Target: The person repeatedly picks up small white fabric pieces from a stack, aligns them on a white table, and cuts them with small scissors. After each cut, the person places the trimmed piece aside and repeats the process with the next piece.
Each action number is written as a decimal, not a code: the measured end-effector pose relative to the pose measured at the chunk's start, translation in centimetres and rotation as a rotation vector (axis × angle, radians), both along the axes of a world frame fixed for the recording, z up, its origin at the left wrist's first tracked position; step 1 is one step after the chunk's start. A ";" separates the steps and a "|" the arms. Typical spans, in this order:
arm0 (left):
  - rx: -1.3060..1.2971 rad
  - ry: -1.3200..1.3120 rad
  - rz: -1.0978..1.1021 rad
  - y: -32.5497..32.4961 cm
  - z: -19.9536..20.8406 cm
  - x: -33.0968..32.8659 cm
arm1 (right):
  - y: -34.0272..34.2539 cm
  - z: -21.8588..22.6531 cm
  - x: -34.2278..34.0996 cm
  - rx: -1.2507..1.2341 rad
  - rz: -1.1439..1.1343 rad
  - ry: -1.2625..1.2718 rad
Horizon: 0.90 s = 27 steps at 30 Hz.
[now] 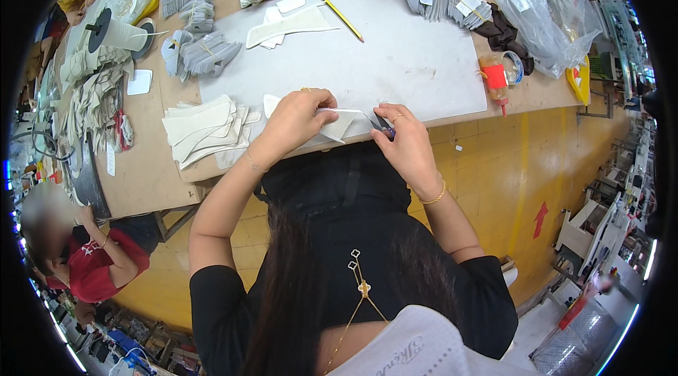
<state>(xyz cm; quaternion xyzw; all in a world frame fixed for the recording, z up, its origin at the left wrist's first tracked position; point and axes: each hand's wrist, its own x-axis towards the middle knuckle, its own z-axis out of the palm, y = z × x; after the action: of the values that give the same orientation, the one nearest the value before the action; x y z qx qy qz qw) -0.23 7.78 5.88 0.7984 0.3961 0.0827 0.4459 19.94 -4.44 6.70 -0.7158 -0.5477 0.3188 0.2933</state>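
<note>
Table edge (pixel 472 116) lies near right hand (pixel 407 144), mat (pixel 413 65) beyond.

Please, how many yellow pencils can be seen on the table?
1. The yellow pencil lies on the pale sheet, ahead of the left hand, beside loose white pieces. More may be hidden.

A red arrow (pixel 541 220) marked the yellow floor (pixel 487 164); grey script lettering (pixel 407 351) ran across the white cloth (pixel 415 323) at the lower edge; the white labels (pixel 468 3) on grey bundles (pixel 439 3) were too small to read.
</note>
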 end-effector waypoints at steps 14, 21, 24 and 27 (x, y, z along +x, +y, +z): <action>0.079 0.012 -0.018 -0.8 1.3 -0.6 | 1.0 -0.8 -0.2 -0.088 -0.079 0.078; 0.590 0.038 0.160 8.6 -0.2 1.2 | 2.9 0.9 1.1 -0.090 -0.194 0.268; 0.840 0.033 0.255 11.0 -0.7 -0.2 | 3.5 2.3 1.5 0.024 -0.172 0.304; 0.694 0.067 0.385 10.1 -0.5 -6.1 | 3.9 3.4 2.8 -0.032 -0.168 0.465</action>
<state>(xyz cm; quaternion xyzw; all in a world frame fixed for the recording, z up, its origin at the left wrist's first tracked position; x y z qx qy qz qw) -6.33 17.86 5.33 0.8151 0.5012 0.2677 0.1130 22.76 -0.50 10.13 -0.6708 -0.3988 0.4580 0.4257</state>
